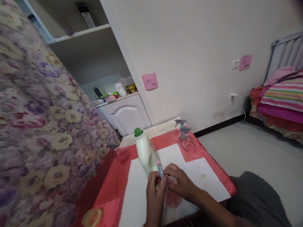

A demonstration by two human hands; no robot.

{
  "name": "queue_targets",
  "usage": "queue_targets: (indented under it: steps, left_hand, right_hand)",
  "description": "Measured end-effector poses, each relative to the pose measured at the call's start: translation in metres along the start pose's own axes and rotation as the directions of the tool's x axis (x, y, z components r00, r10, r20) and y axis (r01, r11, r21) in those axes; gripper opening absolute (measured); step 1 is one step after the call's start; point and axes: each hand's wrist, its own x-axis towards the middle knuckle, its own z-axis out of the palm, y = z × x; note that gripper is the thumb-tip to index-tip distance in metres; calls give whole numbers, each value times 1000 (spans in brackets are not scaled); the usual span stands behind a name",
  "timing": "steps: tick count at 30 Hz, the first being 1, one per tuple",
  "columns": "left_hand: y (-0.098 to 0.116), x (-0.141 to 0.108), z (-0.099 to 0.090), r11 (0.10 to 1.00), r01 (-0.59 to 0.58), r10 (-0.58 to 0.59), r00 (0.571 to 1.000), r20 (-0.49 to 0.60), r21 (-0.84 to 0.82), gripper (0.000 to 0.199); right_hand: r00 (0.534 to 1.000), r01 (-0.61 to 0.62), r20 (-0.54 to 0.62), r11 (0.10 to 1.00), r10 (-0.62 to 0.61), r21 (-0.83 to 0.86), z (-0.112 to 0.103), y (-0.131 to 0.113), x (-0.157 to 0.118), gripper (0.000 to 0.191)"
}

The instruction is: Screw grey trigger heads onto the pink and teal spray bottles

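Both hands are at a small spray bottle [172, 200] with a transparent body and a grey trigger head tipped in pink. My left hand [154, 189] pinches the grey spray head [160, 170] from the left, fingers closed. From the right, my right hand [181, 181] is closed round the bottle's neck area, which the fingers partly hide. Just behind my hands stands a large pale green jug [145, 151] with a green cap [138, 132]. White sheets [134, 192] lie under the spray bottle, over a red tablecloth [110, 186].
More spray bottles stand at the table's right back [188, 143] and left side [121, 154]. A round, yellowish-rimmed container [92, 217] sits at the front left. A floral curtain [54, 126] borders the left. Behind are a cabinet [127, 115] and the wall; a bed [281, 101] is far right.
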Motion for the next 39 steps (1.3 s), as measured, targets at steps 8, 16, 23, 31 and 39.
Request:
queue_targets:
  steps: [8, 16, 23, 31, 39]
  left_hand:
    - [-7, -6, -5, 997, 56, -56, 998, -4, -52, 36]
    - [-61, -27, 0, 988, 129, -131, 991, -10, -79, 60]
    - [-55, -25, 3, 987, 154, -153, 988, 24, -43, 60]
    - [-47, -26, 3, 985, 170, -170, 985, -5, -39, 54]
    - [-48, -30, 4, 974, 178, -183, 983, -27, -139, 54]
  right_hand:
    - [995, -101, 9, 974, 101, 203, 1, 8, 1, 13]
    - [987, -155, 5, 934, 162, 323, 6, 8, -1, 9]
    - [988, -143, 89, 973, 129, 183, -12, -7, 0, 8]
    - [940, -167, 325, 973, 108, 158, -31, -17, 14, 13]
    - [865, -96, 502, 987, 19, 128, -41, -16, 37, 13]
